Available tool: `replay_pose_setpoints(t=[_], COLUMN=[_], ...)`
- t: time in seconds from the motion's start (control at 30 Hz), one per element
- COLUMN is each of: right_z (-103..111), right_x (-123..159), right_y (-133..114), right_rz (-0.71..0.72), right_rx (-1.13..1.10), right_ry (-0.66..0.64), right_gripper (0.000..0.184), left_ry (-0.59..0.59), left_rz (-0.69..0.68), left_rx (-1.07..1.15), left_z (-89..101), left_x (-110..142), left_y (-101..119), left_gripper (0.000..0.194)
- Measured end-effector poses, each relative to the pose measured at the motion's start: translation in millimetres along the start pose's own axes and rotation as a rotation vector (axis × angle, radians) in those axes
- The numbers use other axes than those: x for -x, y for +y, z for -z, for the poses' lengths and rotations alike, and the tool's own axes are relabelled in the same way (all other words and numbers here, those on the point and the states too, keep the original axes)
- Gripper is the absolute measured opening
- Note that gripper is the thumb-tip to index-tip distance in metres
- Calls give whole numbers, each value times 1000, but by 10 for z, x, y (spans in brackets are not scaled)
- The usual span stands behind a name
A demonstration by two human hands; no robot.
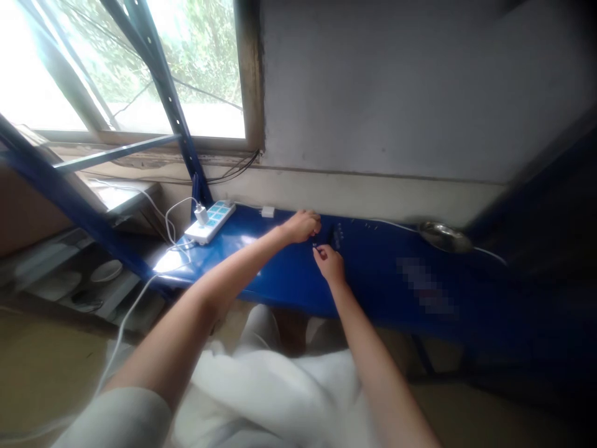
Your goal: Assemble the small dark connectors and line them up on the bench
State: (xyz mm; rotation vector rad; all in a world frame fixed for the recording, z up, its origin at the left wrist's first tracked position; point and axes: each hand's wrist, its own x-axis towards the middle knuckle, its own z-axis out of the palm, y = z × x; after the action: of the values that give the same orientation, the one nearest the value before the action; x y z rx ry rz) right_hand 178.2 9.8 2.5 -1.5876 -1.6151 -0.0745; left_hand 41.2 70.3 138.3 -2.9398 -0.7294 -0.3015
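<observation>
Carefully, we pinch a small item (316,247), too tiny to identify, between the right hand's (329,264) fingertips just above the blue steel shelf (284,280), while our left hand (302,226), fingers curled over something or nothing we cannot tell, rests just beside it, well past the white power strip (209,223).

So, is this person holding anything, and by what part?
The right fingertips pinch a tiny item, by which part cannot be told; the left hand holds nothing visible.
</observation>
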Motion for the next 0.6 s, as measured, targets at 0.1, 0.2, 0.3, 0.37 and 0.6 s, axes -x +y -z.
replay_pose_setpoints(t=[0.1,0.2,0.3,0.37,0.6], right_z=[6,16,18,15,15], right_x=[7,14,16,15,10], right_y=[11,14,20,26,23], right_rz=[-4,4,20,25,21], right_rx=[-34,-66,-94,-97,-112], right_ry=[11,21,18,20,26], right_gripper=[31,32,33,34,31], left_ry=[-36,-81,-154,-188,-217], left_rz=[153,254,274,283,382], left_rx=[-96,-132,-155,-167,-147], left_z=[108,86,-27,-112,-253], left_x=[-39,-42,-20,-4,9], left_y=[-199,-379,-443,-431,-411], left_gripper=[21,20,20,21,25])
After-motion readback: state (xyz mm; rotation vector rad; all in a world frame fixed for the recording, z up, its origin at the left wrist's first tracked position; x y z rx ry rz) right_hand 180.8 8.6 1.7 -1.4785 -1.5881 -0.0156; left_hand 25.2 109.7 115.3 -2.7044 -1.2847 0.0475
